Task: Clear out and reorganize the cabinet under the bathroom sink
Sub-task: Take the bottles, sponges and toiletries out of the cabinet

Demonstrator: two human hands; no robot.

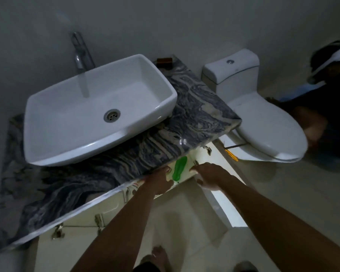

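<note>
– Cabinet [191, 154] under the sink: where is it from the hands?
– Straight ahead, below the marble surface [98, 169]. Both arms reach forward into its opening, and its door [227, 213] stands open on the right.
– What is between the hands?
– A green bottle [180, 168] in the opening. Its long axis runs away from the person, leaning slightly right, with the pale end nearest. It is just beside the left hand [158, 182] and a little apart from the right hand [208, 174].
– Is either one holding it?
– Not the right: its fingers are loosely spread, point toward the bottle and hold nothing. The left I cannot tell. Its fingers lie by the surface's edge near the pale end, and any grip is hidden.
– Which should take it?
– The left is nearer, I'd judge, taking the near end and drawing the bottle out.
– What else is in the cabinet?
– The overhang hides it. Farther off, the white sink [165, 89] shows only its drain, with the tap [80, 55] behind. The toilet [263, 122] stands to the right.
</note>
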